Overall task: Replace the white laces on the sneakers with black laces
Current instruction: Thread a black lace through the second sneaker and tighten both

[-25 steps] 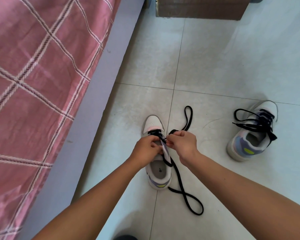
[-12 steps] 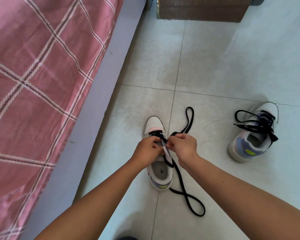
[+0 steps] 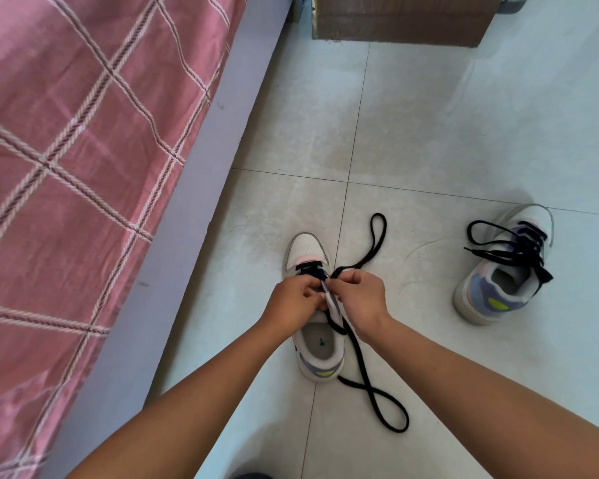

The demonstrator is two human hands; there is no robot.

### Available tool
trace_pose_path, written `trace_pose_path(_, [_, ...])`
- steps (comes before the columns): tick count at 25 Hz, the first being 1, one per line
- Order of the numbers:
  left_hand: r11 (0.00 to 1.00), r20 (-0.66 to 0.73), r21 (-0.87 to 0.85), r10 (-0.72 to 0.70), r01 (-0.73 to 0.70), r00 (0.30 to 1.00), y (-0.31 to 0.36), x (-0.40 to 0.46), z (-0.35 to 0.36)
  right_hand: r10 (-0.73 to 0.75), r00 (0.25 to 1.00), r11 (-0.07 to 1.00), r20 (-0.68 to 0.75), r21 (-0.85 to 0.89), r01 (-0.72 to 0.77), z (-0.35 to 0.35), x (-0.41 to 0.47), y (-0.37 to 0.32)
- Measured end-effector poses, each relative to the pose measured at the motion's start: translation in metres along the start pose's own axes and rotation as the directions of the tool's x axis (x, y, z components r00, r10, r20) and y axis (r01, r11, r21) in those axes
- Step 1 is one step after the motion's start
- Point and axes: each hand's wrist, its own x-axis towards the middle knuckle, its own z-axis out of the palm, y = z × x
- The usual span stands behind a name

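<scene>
A white sneaker [image 3: 317,350] with a pink and lilac upper stands on the tiled floor, toe pointing away from me. Both hands work over its tongue. My left hand [image 3: 293,299] grips the sneaker's left eyelet side, fingers curled. My right hand [image 3: 360,297] pinches the black lace [image 3: 360,361] at the tongue. One lace loop lies beyond the toe, another trails past the heel. The eyelets under my hands are hidden. A second sneaker [image 3: 498,278] with a loose black lace [image 3: 505,243] sits to the right.
A bed with a pink checked sheet [image 3: 66,167] and a grey frame [image 3: 194,219] runs along the left. A brown wooden cabinet [image 3: 402,19] stands at the far end. Pale floor tiles [image 3: 446,133] spread around the sneakers.
Both hands stay at the tongue with only small finger movements. The view has shifted slightly; the sneakers and lace loops lie as before.
</scene>
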Motion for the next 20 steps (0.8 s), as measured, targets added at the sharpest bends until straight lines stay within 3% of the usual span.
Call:
trace_pose_path(4, [0.996, -0.01, 0.086, 0.038, -0.037, 0.999, 0.003, 0.003, 0.002, 0.026, 0.992, 0.999, 0.123, -0.034, -0.022, -0.012, -0.009, 0.002])
trace_pose_path(7, [0.98, -0.039, 0.182, 0.093, -0.084, 0.995, 0.006, 0.005, 0.006, -0.018, 0.968, 0.963, 0.252, -0.255, 0.084, -0.024, -0.021, 0.012])
trace_pose_path(10, [0.958, 0.027, 0.242, 0.154, -0.156, 0.988, 0.02, 0.005, 0.017, -0.231, 0.912, 0.693, 0.338, -0.601, 0.398, -0.04, -0.026, 0.023])
trace_pose_path(11, [0.946, 0.058, 0.263, 0.183, -0.191, 0.981, 0.027, 0.003, 0.022, -0.284, 0.907, 0.639, 0.31, -0.644, 0.42, -0.045, -0.025, 0.025])
trace_pose_path(15, [0.925, 0.044, 0.212, 0.313, -0.315, 0.949, 0.057, -0.013, 0.038, -0.411, 0.902, 0.658, 0.134, -0.642, 0.395, -0.072, -0.024, 0.011])
trace_pose_path(20, [0.881, -0.04, 0.116, 0.466, -0.459, 0.884, 0.065, -0.053, 0.021, -0.44, 0.898, 0.67, 0.022, -0.658, 0.345, -0.088, -0.016, -0.01])
